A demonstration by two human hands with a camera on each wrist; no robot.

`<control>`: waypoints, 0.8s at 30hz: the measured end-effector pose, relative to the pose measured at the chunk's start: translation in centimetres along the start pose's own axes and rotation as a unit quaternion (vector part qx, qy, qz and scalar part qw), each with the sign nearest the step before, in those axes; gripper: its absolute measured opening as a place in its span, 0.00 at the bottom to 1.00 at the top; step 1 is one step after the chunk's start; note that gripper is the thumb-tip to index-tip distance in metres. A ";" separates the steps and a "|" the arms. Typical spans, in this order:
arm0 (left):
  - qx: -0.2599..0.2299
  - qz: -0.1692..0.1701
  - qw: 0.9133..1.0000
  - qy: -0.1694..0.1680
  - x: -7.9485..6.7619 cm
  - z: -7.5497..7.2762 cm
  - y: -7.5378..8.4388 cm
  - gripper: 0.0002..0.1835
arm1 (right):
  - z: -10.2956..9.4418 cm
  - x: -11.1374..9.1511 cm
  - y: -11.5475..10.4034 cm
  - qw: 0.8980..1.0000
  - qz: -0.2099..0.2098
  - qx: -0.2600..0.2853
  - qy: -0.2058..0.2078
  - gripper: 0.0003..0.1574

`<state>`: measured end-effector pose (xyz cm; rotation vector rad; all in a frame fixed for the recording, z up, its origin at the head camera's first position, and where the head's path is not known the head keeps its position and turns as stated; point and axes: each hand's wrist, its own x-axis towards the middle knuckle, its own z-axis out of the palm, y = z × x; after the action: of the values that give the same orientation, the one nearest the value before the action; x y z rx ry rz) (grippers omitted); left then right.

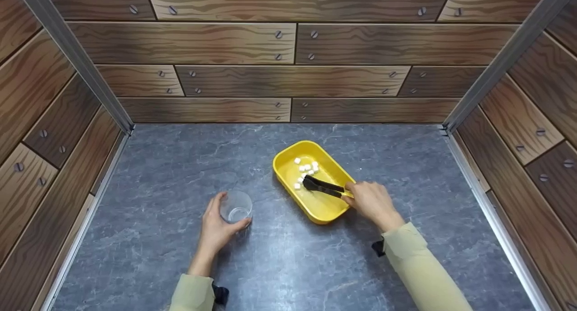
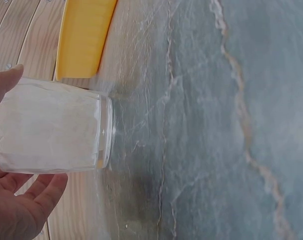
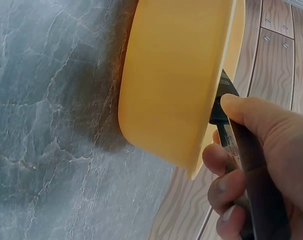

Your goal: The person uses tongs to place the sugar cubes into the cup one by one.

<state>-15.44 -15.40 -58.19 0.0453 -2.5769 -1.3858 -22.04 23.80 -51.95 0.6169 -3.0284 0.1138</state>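
A clear, round-mouthed cup [image 1: 237,203] stood upright on a gray marbled surface [image 1: 279,266], gripped between the thumb and curled fingers of a person's left hand [image 1: 217,225]. Farther off, the right hand [image 1: 372,200] closed around slim black tongs [image 1: 324,188], thumb along one side, fingers curled on the other. The tips reached inside a yellow, round-cornered tray [image 1: 327,209], among small white cubes [image 1: 308,167] toward its far end; whether they pinched one could not be told. Wood-patterned panels [image 1: 288,45] rose behind.
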 end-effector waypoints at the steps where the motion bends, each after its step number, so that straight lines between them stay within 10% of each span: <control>1: 0.000 0.000 1.000 0.000 0.0 0.0 0.0 0.51 | -0.1 0.0 0.0 1.000 0.003 0.003 -0.002 0.14; 24: 0.001 -0.010 1.000 -0.001 0.0 0.1 0.0 0.52 | -2.7 -1.7 0.1 0.998 0.020 0.050 0.024 0.16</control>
<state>-15.45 -15.34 -58.22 0.0709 -2.5866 -1.3902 -20.46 24.79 -49.33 0.5516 -3.0048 0.2775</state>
